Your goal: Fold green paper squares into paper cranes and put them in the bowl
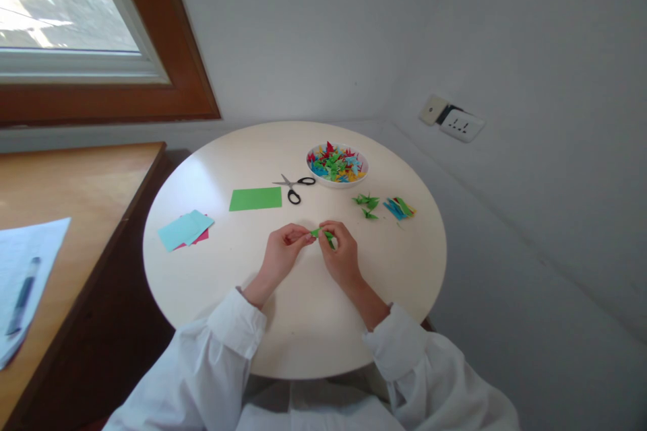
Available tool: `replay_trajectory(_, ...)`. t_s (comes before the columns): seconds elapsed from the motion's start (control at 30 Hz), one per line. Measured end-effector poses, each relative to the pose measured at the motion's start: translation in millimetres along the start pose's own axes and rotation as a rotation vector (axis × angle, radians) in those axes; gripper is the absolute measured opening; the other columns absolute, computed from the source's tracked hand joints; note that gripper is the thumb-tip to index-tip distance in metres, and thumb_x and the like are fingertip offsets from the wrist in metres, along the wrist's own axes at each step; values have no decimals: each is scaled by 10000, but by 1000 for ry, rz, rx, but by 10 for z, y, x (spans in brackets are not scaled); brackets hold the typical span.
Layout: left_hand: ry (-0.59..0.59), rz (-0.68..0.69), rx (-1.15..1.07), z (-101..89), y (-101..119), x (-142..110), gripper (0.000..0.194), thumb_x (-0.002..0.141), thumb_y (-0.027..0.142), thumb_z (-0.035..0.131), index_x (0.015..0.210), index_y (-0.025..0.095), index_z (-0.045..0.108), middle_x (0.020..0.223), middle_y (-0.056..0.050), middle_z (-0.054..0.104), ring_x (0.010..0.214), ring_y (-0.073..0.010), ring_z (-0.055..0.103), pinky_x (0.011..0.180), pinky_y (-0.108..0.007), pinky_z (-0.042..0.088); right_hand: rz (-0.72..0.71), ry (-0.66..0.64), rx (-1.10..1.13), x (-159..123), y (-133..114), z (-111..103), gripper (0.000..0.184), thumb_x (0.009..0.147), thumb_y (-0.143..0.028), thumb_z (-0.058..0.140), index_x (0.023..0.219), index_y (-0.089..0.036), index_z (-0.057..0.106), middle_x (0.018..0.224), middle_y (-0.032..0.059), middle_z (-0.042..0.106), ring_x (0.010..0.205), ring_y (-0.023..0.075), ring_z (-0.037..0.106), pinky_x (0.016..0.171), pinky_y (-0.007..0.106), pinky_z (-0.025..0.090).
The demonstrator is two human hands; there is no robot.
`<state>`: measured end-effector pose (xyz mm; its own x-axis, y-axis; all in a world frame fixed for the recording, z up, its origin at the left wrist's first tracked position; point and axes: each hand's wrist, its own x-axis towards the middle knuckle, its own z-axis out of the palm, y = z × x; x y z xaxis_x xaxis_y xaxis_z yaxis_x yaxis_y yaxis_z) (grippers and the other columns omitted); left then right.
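Item: 1 green ppr (330, 237), just below ctr of frame, over tabletop (303, 343); my L hand (283, 249) & R hand (344, 252) each w/ grip pinching it. Also: scissors (290, 184), mid-frame; bowl (336, 184) w/ folded pcs (333, 165), upper ctr.

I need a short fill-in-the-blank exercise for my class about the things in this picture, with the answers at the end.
1. The left hand and right hand hold folded paper coloured ____.
2. The scissors have handles coloured ____.
3. The bowl filled with paper shapes is coloured ____.
4. The wall socket is on the person's ____ side.

Missing words: green; black; white; right.
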<state>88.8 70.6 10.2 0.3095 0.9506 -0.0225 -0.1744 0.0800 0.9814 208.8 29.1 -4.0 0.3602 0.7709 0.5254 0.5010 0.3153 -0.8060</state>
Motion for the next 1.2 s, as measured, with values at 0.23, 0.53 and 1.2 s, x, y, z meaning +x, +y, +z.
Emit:
replay_trajectory(0.23, 10, 93, 140, -16, -17, -17, 165, 610, 288, 704, 664, 148, 638, 649, -40, 689, 657, -175, 655, 653, -289, 510, 30, 8, 24, 2, 2, 15, 70, 758, -170, 506, 706, -196, 544, 819, 46, 602, 815, 168, 576, 776, 321, 454)
replay_trajectory(0.53, 46, 152, 250, -6, -25, -52, 99, 635, 242, 661, 668, 159, 617, 640, -25, 672, 635, -154, 639, 602, -246, 488, 104, 15, 43, 1, -14, 33, 67, 738, -183, 513, 694, -195, 562, 780, 38, 608, 783, 169, 579, 757, 320, 458)
replay_trajectory(1.2, 30, 164, 254, -45, -47, -36, 109, 655, 250, 649, 726, 179, 607, 713, -27, 691, 704, -167, 655, 674, -274, 503, 35, -60, 9, -10, 66, 29, 62, 738, -183, 510, 703, -211, 553, 800, 37, 606, 791, 166, 581, 743, 309, 474)
